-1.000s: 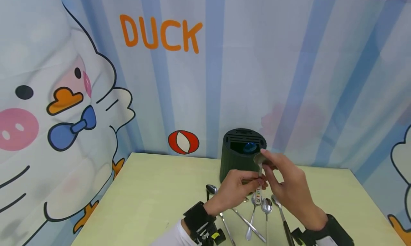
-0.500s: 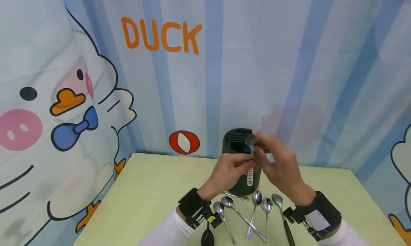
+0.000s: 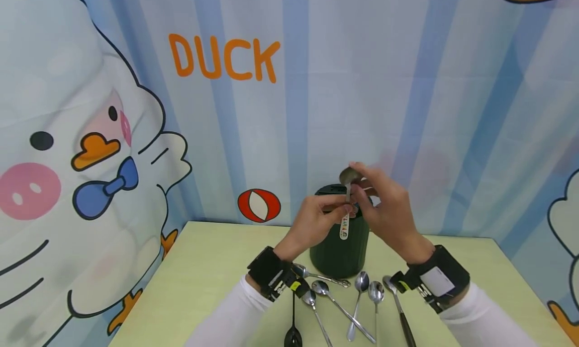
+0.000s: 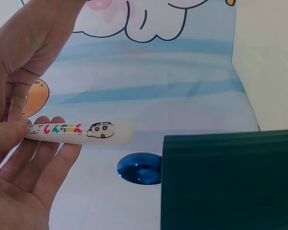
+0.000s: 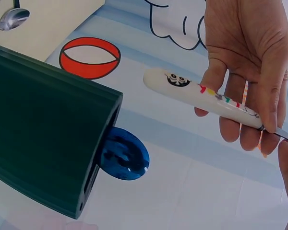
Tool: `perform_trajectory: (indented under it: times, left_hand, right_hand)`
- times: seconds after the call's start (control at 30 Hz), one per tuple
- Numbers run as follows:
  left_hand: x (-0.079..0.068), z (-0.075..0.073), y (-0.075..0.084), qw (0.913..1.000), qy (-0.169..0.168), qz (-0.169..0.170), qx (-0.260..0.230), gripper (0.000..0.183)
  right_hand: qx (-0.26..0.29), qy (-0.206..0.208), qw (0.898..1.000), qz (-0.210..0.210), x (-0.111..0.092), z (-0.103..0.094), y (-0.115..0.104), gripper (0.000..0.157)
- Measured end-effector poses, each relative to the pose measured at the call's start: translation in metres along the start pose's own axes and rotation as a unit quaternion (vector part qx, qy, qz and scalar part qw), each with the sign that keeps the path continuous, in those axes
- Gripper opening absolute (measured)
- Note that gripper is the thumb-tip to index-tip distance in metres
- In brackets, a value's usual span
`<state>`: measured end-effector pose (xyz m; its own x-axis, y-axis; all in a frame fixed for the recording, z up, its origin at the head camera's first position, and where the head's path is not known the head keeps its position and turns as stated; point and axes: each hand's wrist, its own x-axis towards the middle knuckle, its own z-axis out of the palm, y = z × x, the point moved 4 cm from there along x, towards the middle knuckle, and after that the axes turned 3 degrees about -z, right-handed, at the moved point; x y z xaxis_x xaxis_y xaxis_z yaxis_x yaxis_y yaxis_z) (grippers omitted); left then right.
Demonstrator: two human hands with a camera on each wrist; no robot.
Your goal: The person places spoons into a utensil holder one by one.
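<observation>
A spoon with a white cartoon-printed handle (image 3: 344, 230) is held upright, bowl up, in front of and above a dark green utensil holder (image 3: 336, 254). My left hand (image 3: 313, 217) pinches the upper handle between thumb and fingers. My right hand (image 3: 390, 208) grips the spoon near its neck, a fingertip at the bowl. In the left wrist view the handle (image 4: 103, 133) extends from the left fingers (image 4: 62, 160) toward the holder (image 4: 225, 182). A shiny blue spoon bowl (image 5: 125, 154) sticks out of the holder's opening; hands hide it in the head view.
Several metal spoons lie on the pale yellow table (image 3: 217, 266) before the holder, including a crossed spoon (image 3: 344, 307), a dark-handled spoon (image 3: 400, 309) and a black spoon (image 3: 293, 336). A duck-printed curtain (image 3: 353, 85) hangs behind the table.
Both hands have risen and shifted left with the white-handled spoon, now higher over the holder. More of the holder's front and the table spoons shows.
</observation>
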<state>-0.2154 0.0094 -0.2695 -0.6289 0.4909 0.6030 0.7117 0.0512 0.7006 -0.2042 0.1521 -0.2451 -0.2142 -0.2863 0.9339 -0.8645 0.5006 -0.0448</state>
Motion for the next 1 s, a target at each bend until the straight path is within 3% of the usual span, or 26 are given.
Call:
perform_trajectory:
  times: [0.23,0.4,0.53,0.67,1.0]
  left_hand:
    - [0.017,-0.007,-0.033,0.9998,-0.001,0.007,0.021,0.023]
    - [0.023,-0.01,-0.028,0.9992,0.002,0.022,0.035,0.022]
    - [0.026,-0.014,-0.01,0.9984,0.006,0.037,0.043,0.022]
    - [0.029,-0.019,0.002,0.9983,0.017,0.026,0.05,0.023]
    - [0.03,-0.024,-0.014,0.9981,0.047,-0.002,0.038,0.025]
  right_hand:
    - [-0.005,0.017,1.0,-0.01,0.014,-0.003,0.003,0.05]
    - [-0.018,0.032,0.999,-0.03,0.018,-0.004,0.004,0.046]
    - [-0.025,0.042,0.998,-0.031,0.021,-0.004,0.008,0.044]
    - [-0.03,0.043,0.998,-0.018,0.025,-0.001,0.011,0.042]
    - [-0.068,0.043,0.997,-0.019,0.031,0.011,0.015,0.031]
